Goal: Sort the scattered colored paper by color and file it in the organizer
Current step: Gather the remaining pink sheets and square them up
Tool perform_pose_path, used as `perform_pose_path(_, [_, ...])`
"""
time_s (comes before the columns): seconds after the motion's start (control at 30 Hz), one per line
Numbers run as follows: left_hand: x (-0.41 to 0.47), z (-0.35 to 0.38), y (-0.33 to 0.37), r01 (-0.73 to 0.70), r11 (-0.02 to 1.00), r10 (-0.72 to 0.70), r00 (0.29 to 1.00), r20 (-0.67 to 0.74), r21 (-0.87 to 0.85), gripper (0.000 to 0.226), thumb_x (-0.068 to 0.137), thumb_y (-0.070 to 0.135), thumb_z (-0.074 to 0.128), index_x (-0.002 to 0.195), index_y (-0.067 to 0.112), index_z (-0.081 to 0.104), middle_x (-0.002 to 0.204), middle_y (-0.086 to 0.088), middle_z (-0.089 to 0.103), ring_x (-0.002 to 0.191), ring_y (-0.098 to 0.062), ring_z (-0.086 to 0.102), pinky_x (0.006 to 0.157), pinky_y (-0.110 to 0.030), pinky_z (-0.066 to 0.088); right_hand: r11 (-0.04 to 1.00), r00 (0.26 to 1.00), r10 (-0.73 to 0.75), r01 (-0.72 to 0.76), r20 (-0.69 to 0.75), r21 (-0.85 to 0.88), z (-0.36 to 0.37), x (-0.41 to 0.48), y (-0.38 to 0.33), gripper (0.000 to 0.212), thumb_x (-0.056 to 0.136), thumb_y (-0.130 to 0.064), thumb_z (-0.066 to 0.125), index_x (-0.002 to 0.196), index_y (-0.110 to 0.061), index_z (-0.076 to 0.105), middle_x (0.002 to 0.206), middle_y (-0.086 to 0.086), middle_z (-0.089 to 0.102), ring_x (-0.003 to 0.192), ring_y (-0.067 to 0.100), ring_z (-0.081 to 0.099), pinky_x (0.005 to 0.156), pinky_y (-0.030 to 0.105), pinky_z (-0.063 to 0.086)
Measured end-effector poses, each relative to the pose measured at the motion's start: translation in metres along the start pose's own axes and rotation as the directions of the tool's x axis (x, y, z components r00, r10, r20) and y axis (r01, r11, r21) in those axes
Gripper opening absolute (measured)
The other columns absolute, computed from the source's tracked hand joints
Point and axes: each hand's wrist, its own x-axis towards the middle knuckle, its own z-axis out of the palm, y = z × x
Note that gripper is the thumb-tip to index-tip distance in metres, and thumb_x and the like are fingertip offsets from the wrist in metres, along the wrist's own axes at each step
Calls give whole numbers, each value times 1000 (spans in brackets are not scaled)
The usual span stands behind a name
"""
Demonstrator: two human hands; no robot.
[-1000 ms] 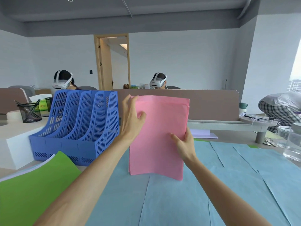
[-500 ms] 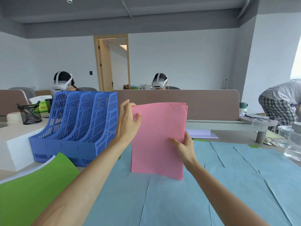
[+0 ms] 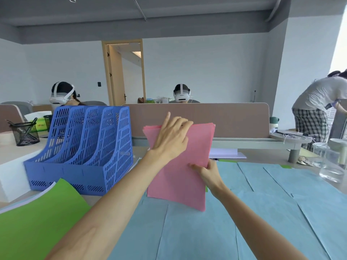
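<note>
1 pink stack (image 3: 180,182) stands on edge (left hand (image 3: 171,136) over top, right hand (image 3: 208,171) pinching side).

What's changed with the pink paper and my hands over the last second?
Left hand slid right from the left edge of the pink paper onto its top; the stack sank a little. Right hand still pinches the right edge. Organizer and green paper stayed put.

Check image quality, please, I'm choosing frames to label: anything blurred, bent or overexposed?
Head view: wide-angle bending tilts the doorway; head view: far-right window blown out white; head view: blue organizer and left hand slightly soft, pink paper evenly lit.
</note>
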Motion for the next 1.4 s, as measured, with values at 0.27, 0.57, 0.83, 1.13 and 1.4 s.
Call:
perform_pose_path(0.27, [-20,-5,-9,249,927,-337,882,-330,-279,81,74,-1,50,150,21,30,157,-12,14,145,-30,15,118,-44,12,999,999,31,-32,-24,-44,-3,-2,-2,22,79,-13,58,79,9,58,70,7,57,64,19,55,59,33,47])
perform_pose_path(0.57, [-73,27,-25,727,-23,-679,493,545,-687,49,83,39,57,125,15,47,115,1,60,111,-22,57,83,-30,44,991,999,-52,52,2,-123,5,-5,-13,16,77,-11,53,64,-1,52,63,1,40,58,14,34,49,20,30])
perform_pose_path(0.83, [-78,3,-24,595,308,-783,601,158,-742,17,97,19,50,104,5,43,87,-2,49,78,-21,46,63,-27,36,991,995,-101,99,-15,-90,16,-5,-34,27,88,-19,62,61,-15,57,58,-1,55,51,14,52,48,23,44])
perform_pose_path(1.13, [-128,6,-1,674,192,-727,586,358,-713,34,101,23,40,132,10,38,112,7,49,102,-12,48,87,-22,30,994,998,-37,32,-51,-106,38,-21,-5,17,75,-22,61,72,-6,58,66,3,46,61,13,42,56,29,39])
perform_pose_path(1.4, [-157,-19,-16,757,-167,-659,391,643,-631,28,95,26,50,120,15,54,108,4,53,99,-11,49,78,-20,39,960,995,-84,65,-59,-273,66,-40,12,36,70,-30,52,69,6,48,66,6,37,65,17,31,56,31,27])
